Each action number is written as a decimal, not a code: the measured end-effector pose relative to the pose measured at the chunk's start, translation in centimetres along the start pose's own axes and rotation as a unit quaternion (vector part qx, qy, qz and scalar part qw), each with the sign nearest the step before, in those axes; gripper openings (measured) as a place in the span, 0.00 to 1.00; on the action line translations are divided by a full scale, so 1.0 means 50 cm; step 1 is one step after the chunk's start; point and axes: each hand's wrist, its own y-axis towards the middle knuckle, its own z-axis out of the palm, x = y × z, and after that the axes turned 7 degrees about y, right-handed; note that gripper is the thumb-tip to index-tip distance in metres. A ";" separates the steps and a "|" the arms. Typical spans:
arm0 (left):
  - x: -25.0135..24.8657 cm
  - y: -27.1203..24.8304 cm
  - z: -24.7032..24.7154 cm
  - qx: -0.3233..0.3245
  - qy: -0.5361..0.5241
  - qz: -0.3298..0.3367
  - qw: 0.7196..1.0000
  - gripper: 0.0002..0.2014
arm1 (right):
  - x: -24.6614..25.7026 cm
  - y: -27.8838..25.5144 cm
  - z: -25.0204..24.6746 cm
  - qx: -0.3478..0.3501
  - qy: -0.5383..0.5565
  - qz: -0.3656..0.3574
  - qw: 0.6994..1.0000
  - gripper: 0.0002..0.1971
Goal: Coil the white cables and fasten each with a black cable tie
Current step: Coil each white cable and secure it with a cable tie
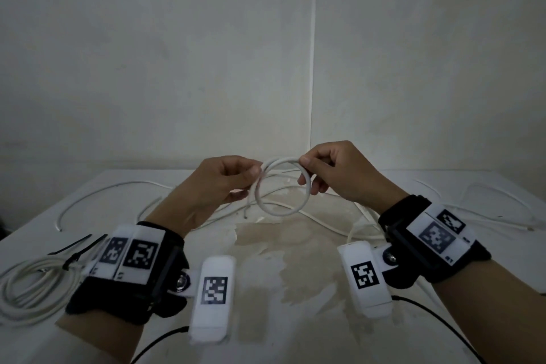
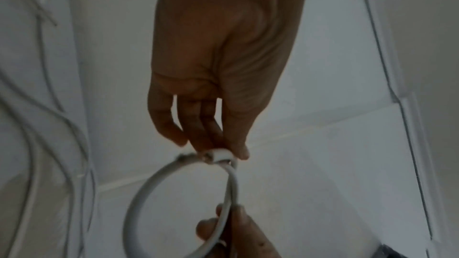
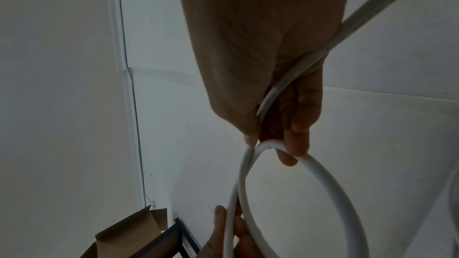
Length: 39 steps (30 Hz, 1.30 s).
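I hold a small loop of white cable in the air above the table's middle. My left hand pinches the loop's left side near the cut end. My right hand grips the loop's top right, and the cable's tail runs out through its palm. The loop has about two turns lying side by side. Both hands hover clear of the table. Black cable ties lie at the left, beside my left wrist.
A finished coil of white cable lies at the table's near left. Several loose white cables sprawl over the back of the white table, some at the right. A cardboard box sits beyond the table edge.
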 end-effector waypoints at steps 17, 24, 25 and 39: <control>0.040 0.021 0.059 -0.236 0.381 0.256 0.857 0.05 | 0.016 -0.017 0.027 -0.031 0.010 -0.013 0.999 0.13; 0.052 0.042 0.053 -0.255 0.487 0.292 0.782 0.05 | 0.000 -0.026 0.044 -0.033 0.021 0.012 0.999 0.13; 0.056 0.042 0.051 -0.252 0.501 0.292 0.774 0.05 | -0.001 -0.026 0.043 -0.032 0.019 0.011 0.999 0.13; 0.039 0.006 0.072 -0.040 0.287 0.204 0.935 0.12 | -0.021 -0.025 0.000 -0.045 -0.007 -0.015 0.999 0.12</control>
